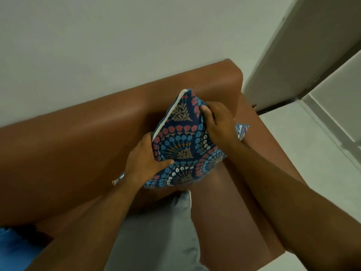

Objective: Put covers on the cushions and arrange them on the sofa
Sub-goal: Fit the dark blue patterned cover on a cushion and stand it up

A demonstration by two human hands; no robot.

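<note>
A cushion in a dark blue cover with red, blue and white flowers (185, 141) stands tilted in the right corner of the brown leather sofa (78, 145), near its armrest. My left hand (144, 163) grips the cushion's lower left edge, thumb on the front. My right hand (218, 122) holds its upper right side. A white piped seam runs along the cushion's left edge. A plain grey cushion (162, 231) lies on the seat in front of it, partly hidden by my left forearm.
Something bright blue (13, 249) lies at the left end of the seat, cut off by the frame. A white wall rises behind the sofa. A door or cabinet panel (293, 55) stands to the right above a pale floor (312, 153).
</note>
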